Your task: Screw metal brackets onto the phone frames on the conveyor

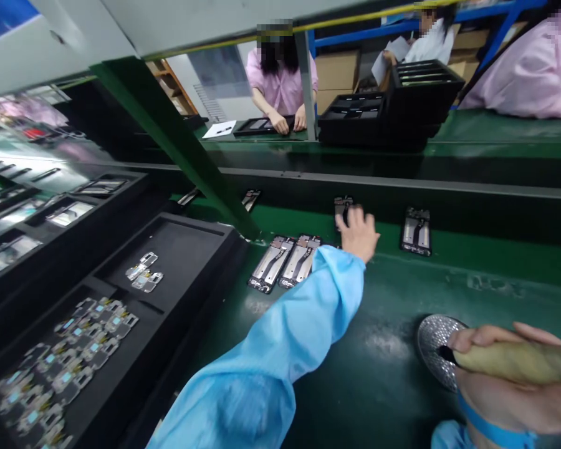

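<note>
My left hand (359, 236), in a blue sleeve, reaches forward with its fingers spread over a phone chassis (342, 204); whether the fingertips touch it I cannot tell. Two open phone chassis (271, 265) lie side by side left of that hand, partly behind the sleeve. Another phone chassis (416, 232) lies to its right. At the lower right my right hand (505, 390), with a blue wrist strap, grips a yellowish electric screwdriver (509, 362). Its black tip end is over a round, shiny dish (437, 327) with a grainy surface.
Left, a black foam tray (187, 249) holds several small metal-and-board parts (93, 337). More trays with phones (70, 213) stand beyond. A slanted green post (168, 137) rises nearby. Across the bench (383, 312), a person in pink (285, 87) works near stacked black trays (421, 106).
</note>
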{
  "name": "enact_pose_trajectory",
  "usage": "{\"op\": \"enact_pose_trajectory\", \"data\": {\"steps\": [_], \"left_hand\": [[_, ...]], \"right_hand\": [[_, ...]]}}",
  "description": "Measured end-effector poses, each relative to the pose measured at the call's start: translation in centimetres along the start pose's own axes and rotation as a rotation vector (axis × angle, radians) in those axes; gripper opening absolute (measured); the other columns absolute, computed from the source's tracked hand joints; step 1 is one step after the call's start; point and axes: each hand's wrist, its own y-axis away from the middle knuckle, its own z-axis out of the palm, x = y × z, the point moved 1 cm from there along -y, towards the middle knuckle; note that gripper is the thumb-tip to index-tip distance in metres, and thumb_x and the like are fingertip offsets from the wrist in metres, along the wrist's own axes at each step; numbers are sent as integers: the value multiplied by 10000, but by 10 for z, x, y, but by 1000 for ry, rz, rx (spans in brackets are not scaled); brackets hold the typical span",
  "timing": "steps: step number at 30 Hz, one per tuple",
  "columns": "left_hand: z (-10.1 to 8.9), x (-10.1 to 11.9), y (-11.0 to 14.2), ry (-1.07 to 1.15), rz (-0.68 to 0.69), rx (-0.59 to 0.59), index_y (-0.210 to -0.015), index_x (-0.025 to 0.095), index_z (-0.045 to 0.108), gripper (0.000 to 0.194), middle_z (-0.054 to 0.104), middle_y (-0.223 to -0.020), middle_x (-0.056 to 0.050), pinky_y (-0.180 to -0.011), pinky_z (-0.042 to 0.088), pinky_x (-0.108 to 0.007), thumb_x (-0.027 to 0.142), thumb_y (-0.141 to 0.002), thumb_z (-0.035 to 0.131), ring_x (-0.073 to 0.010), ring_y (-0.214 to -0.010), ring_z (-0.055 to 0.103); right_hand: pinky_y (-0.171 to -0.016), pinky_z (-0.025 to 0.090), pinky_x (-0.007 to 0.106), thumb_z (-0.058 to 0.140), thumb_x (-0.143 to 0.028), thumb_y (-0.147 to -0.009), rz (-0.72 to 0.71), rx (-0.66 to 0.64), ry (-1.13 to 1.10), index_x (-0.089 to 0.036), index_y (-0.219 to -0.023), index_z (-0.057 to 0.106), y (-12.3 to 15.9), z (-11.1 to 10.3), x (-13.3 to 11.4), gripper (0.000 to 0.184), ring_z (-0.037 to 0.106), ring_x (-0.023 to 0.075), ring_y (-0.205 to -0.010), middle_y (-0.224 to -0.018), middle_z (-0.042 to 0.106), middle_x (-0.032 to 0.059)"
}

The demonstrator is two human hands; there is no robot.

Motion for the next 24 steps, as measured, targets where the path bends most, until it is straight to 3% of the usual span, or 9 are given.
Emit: {"op": "enact_pose_trajectory", "data": {"steps": [1,3,5,7,9,12,17,20,24], "left_hand": [[-5,-7,-5,-5,-93,-17,-1558,126,594,437,412,-1758,-290,-1259,420,-772,224,-1133,567,-457,-1642,398],[-13,-14,-13,-3,-184,-63,-1582,135,556,469,385,-1766,-298,-1186,474,-795,165,-1114,554,-461,-1604,439],[-20,-10,-10,12,-152,-99,-1571,149,553,497,412,-1754,-267,-1169,515,-745,74,-1081,527,-411,-1557,490],[-25,1,8,30,-86,-122,-1561,167,554,531,455,-1731,-223,-1192,511,-704,24,-1049,528,-371,-1543,493],[-28,15,43,12,14,-116,-1558,175,555,545,504,-1695,-197,-1215,491,-694,0,-1044,500,-353,-1532,497],[-25,29,116,-96,197,-39,-1545,171,581,506,581,-1622,-188,-1228,465,-700,17,-1091,417,-346,-1481,551],[-8,18,223,-71,288,-28,-1456,181,663,313,719,-1421,-149,-1166,521,-588,242,-1161,578,-319,-1366,662],[-5,0,256,76,432,-58,-1524,204,618,426,715,-1483,-127,-1165,524,-523,357,-1133,690,-303,-1426,649],[-10,-23,277,274,529,-94,-1564,215,591,450,699,-1557,-100,-1274,473,-461,333,-1140,682,-253,-1509,609]], "right_hand": [[-420,511,487,554,-980,-753,-48,-4,-1,-302,-979,744,-1,4,-2,740,564,270,-433,-583,639,34],[-402,505,452,601,-895,-779,-86,-59,-23,-277,-999,726,-3,13,-8,668,572,264,-410,-580,662,26],[-384,494,416,601,-847,-815,-78,-91,-48,-255,-1008,710,-3,19,-13,632,562,243,-396,-585,666,11],[-364,461,375,632,-843,-812,-94,-84,-47,-241,-985,692,-1,24,-16,629,544,218,-387,-584,645,-5],[-374,453,352,639,-859,-820,-124,-89,-1,-235,-957,672,1,28,-18,640,535,198,-386,-584,626,-21],[-394,460,340,606,-883,-844,-142,-105,54,-226,-941,648,6,31,-16,665,532,183,-388,-587,608,-32],[-396,456,332,594,-877,-864,-139,-122,100,-210,-954,638,9,31,-9,675,546,183,-396,-589,588,-32],[-391,455,335,590,-902,-840,-119,-119,119,-218,-939,631,8,31,-5,692,539,182,-387,-584,583,-36],[-375,423,344,641,-947,-740,-83,-88,126,-230,-890,640,4,25,-11,732,529,196,-378,-551,573,-27]]}}
